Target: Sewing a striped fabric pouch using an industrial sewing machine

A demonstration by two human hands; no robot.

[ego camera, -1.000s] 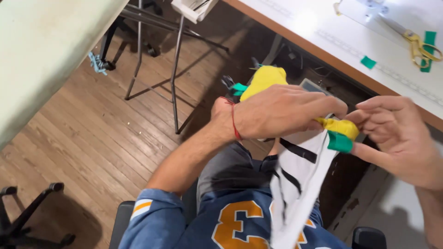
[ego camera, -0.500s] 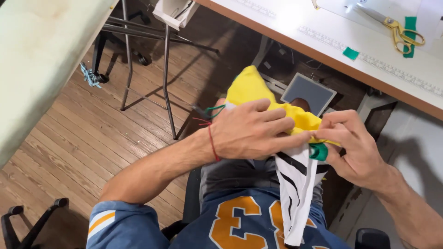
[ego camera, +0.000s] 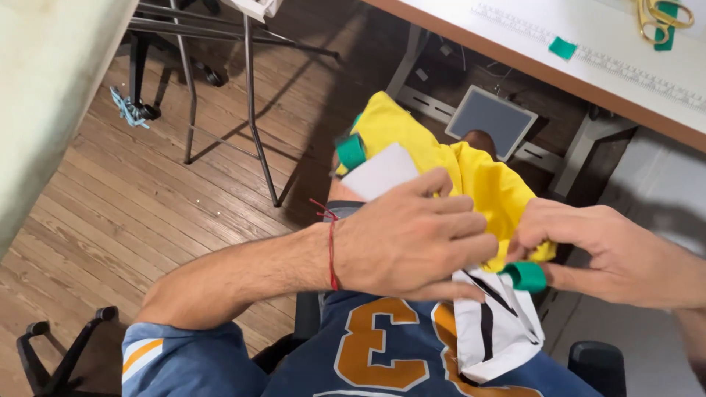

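Note:
A yellow garment (ego camera: 482, 180) with green cuffs (ego camera: 351, 152) lies bunched over my lap, partly over a white piece with black stripes (ego camera: 494, 331). My left hand (ego camera: 415, 242), a red thread on its wrist, presses down on the yellow cloth and grips it. My right hand (ego camera: 603, 254) pinches the same cloth at its right end, just above a green cuff (ego camera: 525, 276). Both hands nearly touch. I sit in a chair wearing a blue top with orange trim.
A white worktable (ego camera: 588, 62) runs along the top right, carrying a green fabric scrap (ego camera: 562, 48) and yellow-handled scissors (ego camera: 662, 13). Under it stands a grey flat pedal (ego camera: 491, 121). A metal stand (ego camera: 250, 95) rises on the wooden floor at left. A pale table edge (ego camera: 44, 95) fills the far left.
The yellow garment has been drawn further out and spread over my lap. Both hands have shifted lower in view, staying closed on the cloth.

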